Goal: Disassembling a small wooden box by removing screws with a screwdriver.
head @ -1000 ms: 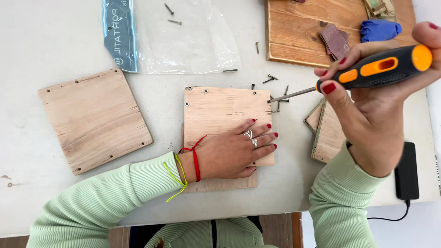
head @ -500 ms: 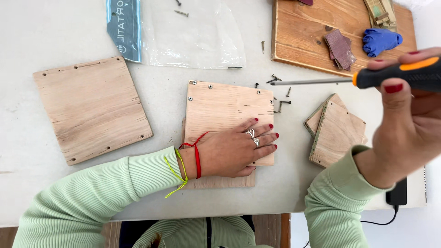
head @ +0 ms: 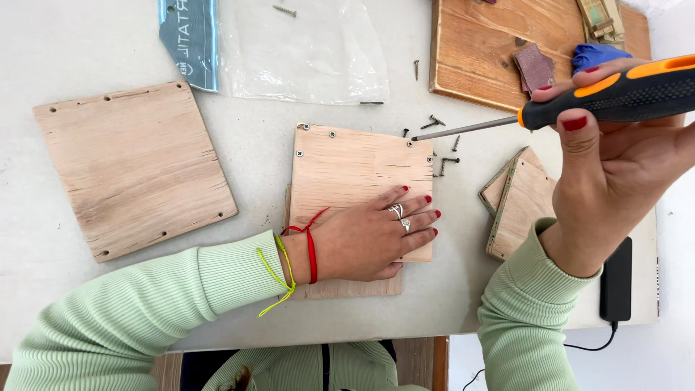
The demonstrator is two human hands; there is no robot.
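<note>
Our left hand (head: pixel 369 242) lies flat, fingers spread, on the screwed plywood panel (head: pixel 360 174) at the middle of the white worktop (head: pixel 87 43), pinning it over a second board beneath. Our right hand (head: pixel 615 166) has its grip wrapped around the black-and-orange screwdriver (head: pixel 622 90), held above the worktop with its long axis running nearly level, the shaft pointing left. Its tip hangs just off the panel's upper right corner, beside a scatter of loose screws (head: pixel 441 145), so the right hand is the nearer to them. A loose plywood square (head: pixel 134 170) lies well apart to the left. At the top, a clear plastic bag (head: pixel 304 51) with a blue header strip lies flat; a black rectangular device (head: pixel 617 279), perhaps a charger, sits at the right edge.
</note>
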